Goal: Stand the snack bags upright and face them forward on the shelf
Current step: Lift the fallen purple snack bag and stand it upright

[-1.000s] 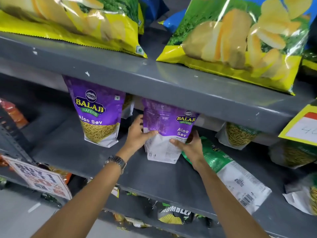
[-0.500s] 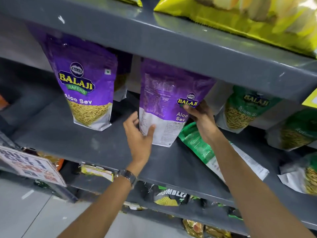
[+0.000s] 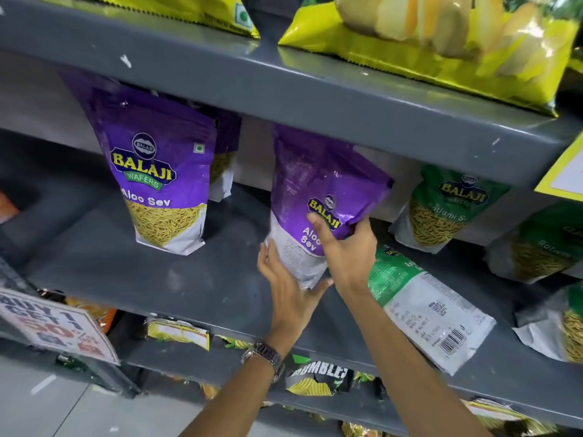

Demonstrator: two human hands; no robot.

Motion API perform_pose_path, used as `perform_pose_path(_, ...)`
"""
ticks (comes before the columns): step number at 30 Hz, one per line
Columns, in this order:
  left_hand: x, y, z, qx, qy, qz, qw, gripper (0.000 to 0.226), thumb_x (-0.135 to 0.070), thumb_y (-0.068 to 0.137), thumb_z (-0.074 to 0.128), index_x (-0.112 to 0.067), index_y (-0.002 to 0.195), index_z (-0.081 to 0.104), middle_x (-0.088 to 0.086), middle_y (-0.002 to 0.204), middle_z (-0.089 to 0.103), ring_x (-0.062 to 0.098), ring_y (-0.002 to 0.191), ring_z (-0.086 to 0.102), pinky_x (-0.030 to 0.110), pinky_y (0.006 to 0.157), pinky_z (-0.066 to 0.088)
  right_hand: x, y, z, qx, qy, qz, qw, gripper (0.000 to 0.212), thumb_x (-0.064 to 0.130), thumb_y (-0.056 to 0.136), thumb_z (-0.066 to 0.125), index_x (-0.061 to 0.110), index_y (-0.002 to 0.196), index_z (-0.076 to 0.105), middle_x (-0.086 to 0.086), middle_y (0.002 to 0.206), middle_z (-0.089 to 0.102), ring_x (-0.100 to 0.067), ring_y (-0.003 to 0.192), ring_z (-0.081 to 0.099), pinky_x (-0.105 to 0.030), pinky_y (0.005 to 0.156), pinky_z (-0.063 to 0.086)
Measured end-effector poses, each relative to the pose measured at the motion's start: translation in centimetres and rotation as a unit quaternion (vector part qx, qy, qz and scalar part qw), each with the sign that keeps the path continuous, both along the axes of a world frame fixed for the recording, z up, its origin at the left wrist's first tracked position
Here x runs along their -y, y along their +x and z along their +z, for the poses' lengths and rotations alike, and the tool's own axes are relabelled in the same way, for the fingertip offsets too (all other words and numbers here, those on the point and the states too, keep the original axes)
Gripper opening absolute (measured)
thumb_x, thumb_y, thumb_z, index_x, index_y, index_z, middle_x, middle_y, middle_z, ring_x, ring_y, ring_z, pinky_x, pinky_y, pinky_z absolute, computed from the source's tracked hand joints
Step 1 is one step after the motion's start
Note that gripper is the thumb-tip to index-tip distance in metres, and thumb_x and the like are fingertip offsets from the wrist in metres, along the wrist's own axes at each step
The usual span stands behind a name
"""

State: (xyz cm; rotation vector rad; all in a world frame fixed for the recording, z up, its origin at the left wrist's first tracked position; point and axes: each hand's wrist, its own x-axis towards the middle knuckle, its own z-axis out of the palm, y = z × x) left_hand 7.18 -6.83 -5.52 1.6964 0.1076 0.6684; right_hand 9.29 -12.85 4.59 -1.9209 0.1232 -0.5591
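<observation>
Left grip [image 3: 290, 288]: centre of frame, thumb and fingers cupping the bottom of the held purple bag [image 3: 315, 184].
Right grip [image 3: 347, 250]: thumb across the front, fingers behind, clamped on its right edge.
Held purple bag: tilted, seemingly lifted off the shelf [image 3: 157, 279]; not yet faced.
Green bag [image 3: 422, 304]: lower right, lying flat, barcode up; left to do.
Standing purple bag [image 3: 157, 184]: upper left, upright, front forward; done.

Place: shop | grey metal shelves [image 3: 220, 288] — branded snack bags [image 3: 157, 184] | promo sign [image 3: 53, 329]
</observation>
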Motion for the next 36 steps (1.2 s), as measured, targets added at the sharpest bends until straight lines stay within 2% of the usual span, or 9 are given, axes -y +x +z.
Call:
perform_pose_path(4, -0.6, 1.2, 0.5, -0.038, -0.052, 0.027, 0.998, 0.111, -0.032, 0.048, 0.088, -0.016, 0.134, 0.021, -0.001, 0.126, 0.02, 0.002, 0.117, 0.039, 0.016, 0.093, 0.043, 1.0, -0.1, 0.4, -0.03, 0.081, 0.193, 0.977, 0.048, 0.034, 0.057, 0.084, 0.023, 0.096, 0.059, 0.006, 0.092, 0.07, -0.007, 0.081, 0.067, -0.03, 0.076, 0.058)
perform_pose_path(8, -3.1, 1.6, 0.1, -0.038, -0.046, -0.022, 0.998, 0.083, -0.033, 0.054, 0.085, -0.025, 0.122, 0.038, -0.012, 0.113, 0.04, -0.017, 0.104, 0.044, -0.004, 0.083, 0.034, 2.9, 0.1, 1.2, -0.043, 0.129, 0.271, 0.953, 0.038, 0.022, 0.064, 0.082, 0.019, 0.094, 0.058, 0.003, 0.091, 0.068, -0.004, 0.075, 0.067, -0.023, 0.063, 0.055)
perform_pose_path(13, -7.3, 2.2, 0.1, -0.059, -0.047, -0.131, 0.988, 0.077, -0.041, 0.058, 0.077, -0.028, 0.125, 0.041, -0.004, 0.13, 0.055, 0.02, 0.123, 0.052, 0.041, 0.103, 0.044, 4.1, 1.4, 2.4, -0.066, 0.153, 0.334, 0.928, 0.054, 0.008, 0.068, 0.076, 0.009, 0.116, 0.051, -0.008, 0.108, 0.062, -0.011, 0.098, 0.062, -0.022, 0.085, 0.051)
perform_pose_path(17, -10.2, 2.9, 0.2, -0.088, -0.039, -0.223, 0.97, 0.057, -0.024, 0.068, 0.078, -0.039, 0.111, 0.045, -0.008, 0.12, 0.058, 0.021, 0.114, 0.06, 0.045, 0.099, 0.048, 4.4, 3.4, 2.2, -0.064, 0.145, 0.263, 0.952, 0.056, -0.005, 0.066, 0.074, 0.012, 0.115, 0.054, -0.003, 0.102, 0.062, -0.005, 0.09, 0.062, -0.013, 0.075, 0.051)
perform_pose_path(24, -12.6, 4.3, 0.3, -0.101, -0.023, -0.272, 0.957, 0.074, 0.004, 0.08, 0.065, -0.014, 0.142, 0.027, 0.006, 0.133, 0.048, 0.021, 0.121, 0.053, 0.04, 0.107, 0.041, 3.4, 5.9, 0.7, -0.113, 0.143, 0.273, 0.944, 0.067, -0.005, 0.07, 0.074, 0.013, 0.128, 0.047, -0.008, 0.125, 0.062, -0.01, 0.104, 0.062, -0.021, 0.084, 0.052)
perform_pose_path(27, -13.3, 4.5, 0.4, -0.104, 0.017, -0.251, 0.962, 0.075, -0.003, 0.089, 0.056, -0.013, 0.148, 0.011, -0.001, 0.141, 0.042, 0.018, 0.128, 0.046, 0.041, 0.111, 0.034, 3.8, 5.8, 0.2, -0.104, 0.148, 0.216, 0.959, 0.075, -0.001, 0.064, 0.08, 0.011, 0.13, 0.046, -0.016, 0.113, 0.064, -0.023, 0.104, 0.064, -0.026, 0.083, 0.053)
perform_pose_path(30, -12.5, 4.1, 0.7, -0.052, 0.062, -0.174, 0.981, 0.061, -0.014, 0.09, 0.049, -0.008, 0.145, 0.023, 0.0, 0.146, 0.035, 0.022, 0.134, 0.04, 0.037, 0.11, 0.032, 4.5, 5.4, -0.2, -0.106, 0.127, 0.204, 0.965, 0.068, 0.006, 0.062, 0.083, 0.006, 0.121, 0.051, -0.015, 0.107, 0.066, -0.023, 0.098, 0.065, -0.027, 0.081, 0.052)
perform_pose_path(33, -10.7, 3.0, 1.3, -0.033, -0.073, -0.142, 0.987, 0.051, -0.002, 0.085, 0.051, -0.012, 0.133, 0.038, 0.0, 0.128, 0.05, 0.011, 0.117, 0.053, 0.036, 0.099, 0.042, 4.4, 4.9, -0.4, -0.104, 0.125, 0.204, 0.965, 0.061, 0.008, 0.06, 0.084, 0.002, 0.112, 0.053, -0.004, 0.1, 0.07, -0.014, 0.09, 0.068, -0.018, 0.073, 0.052)
perform_pose_path(36, -9.9, 2.6, 1.7, -0.048, -0.117, -0.184, 0.975, 0.06, -0.029, 0.075, 0.068, -0.019, 0.129, 0.043, 0.004, 0.129, 0.057, 0.013, 0.119, 0.055, 0.036, 0.098, 0.044, 3.7, 4.6, -0.8, -0.079, 0.132, 0.17, 0.973, 0.06, 0.006, 0.061, 0.085, 0.0, 0.112, 0.053, -0.007, 0.101, 0.071, -0.006, 0.082, 0.07, -0.016, 0.068, 0.053)
